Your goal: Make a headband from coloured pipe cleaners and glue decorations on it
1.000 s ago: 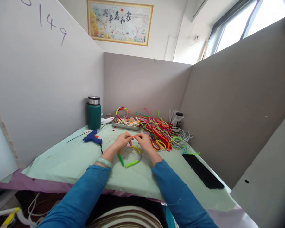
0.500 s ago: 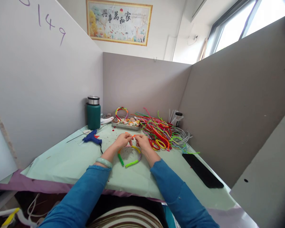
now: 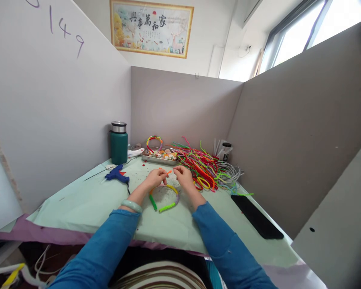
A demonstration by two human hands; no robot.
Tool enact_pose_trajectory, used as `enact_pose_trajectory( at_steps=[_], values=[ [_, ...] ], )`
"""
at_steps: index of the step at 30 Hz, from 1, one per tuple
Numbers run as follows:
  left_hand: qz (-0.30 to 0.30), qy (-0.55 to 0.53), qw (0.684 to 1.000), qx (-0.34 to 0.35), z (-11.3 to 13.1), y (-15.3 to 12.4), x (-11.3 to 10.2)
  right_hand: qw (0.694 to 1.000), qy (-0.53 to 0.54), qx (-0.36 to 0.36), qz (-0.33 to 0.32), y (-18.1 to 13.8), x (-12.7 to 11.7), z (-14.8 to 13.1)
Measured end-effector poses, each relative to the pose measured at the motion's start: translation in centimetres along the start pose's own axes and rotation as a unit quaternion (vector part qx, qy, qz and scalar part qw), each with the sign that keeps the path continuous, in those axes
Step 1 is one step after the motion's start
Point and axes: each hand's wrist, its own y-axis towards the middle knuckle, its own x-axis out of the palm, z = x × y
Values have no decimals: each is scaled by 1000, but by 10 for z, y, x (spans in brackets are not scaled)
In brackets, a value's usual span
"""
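Note:
My left hand (image 3: 155,178) and my right hand (image 3: 183,178) meet above the table's middle, both pinched on a headband (image 3: 165,198) wrapped in bands of green, orange, yellow and purple fuzzy wire. A short orange wire end (image 3: 168,172) sticks up between my fingertips. The headband's lower arc with its green ends hangs toward me over the pale green table cover (image 3: 84,200). A jade-coloured bangle (image 3: 131,205) sits on my left wrist.
A blue glue gun (image 3: 117,174) lies left of my hands. Behind stand a green flask (image 3: 118,143), a metal tray (image 3: 160,157) of small pieces with a finished headband (image 3: 154,141), and a heap of coloured wires (image 3: 203,166). A black phone (image 3: 256,216) lies right. Partition walls enclose the table.
My right hand has shifted slightly right and back while working the orange wire end; the left hand and headband stay almost where they were.

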Motion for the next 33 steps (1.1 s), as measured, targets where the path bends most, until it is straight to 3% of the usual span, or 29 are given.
enact_pose_trajectory(
  at_steps=[4,10,18,27,33],
  values=[
    [6,19,1000,4,1,0,0,966,-216,-143,-21,-6,-6,-2],
    [16,46,999,17,3,-2,-1,917,-352,-182,-31,-14,-3,-7],
    [9,53,998,26,8,-4,-1,895,-402,-190,-29,-12,-4,-6],
    [35,95,994,36,8,-5,-1,905,-380,-191,-32,-12,-4,-6],
    [50,145,987,43,8,-5,0,894,-409,-178,-47,-12,-5,-6]
  ],
)
